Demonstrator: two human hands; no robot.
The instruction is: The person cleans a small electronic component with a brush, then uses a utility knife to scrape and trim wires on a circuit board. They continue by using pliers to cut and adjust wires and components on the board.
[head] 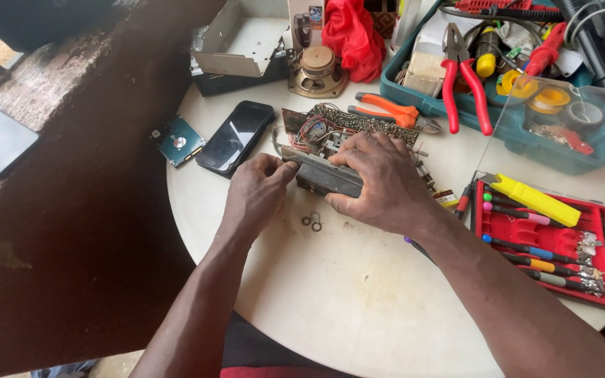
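1. Forearms come in from the bottom edge, and both hands meet on a stripped electronic chassis [323, 175] lying on the round white table [358, 294], a bit beyond its middle.
2. Left hand [257, 192] pinches the chassis's left end, fingers narrow and curled tight on the metal corner.
3. Right hand [379, 178] lies spread over the top and right side, fingers wide, thumb tucked under the front edge, so this hand holds the unit down.
4. Judging by that grip, the step in hand is steadying or prying the dark front bar of the chassis; the circuit board [358, 124] and its red wires sit bare just behind.
5. Next move, as I read it, calls for a firm hold from the right while the left works the end free, without snagging the wires.
6. Two small washers [311, 222] lie just in front of the unit.
7. Farther out: a black phone [235, 136] and a bare hard drive [178, 141] at left, orange pliers [390, 110] behind, a red screwdriver tray [561, 238] at right.
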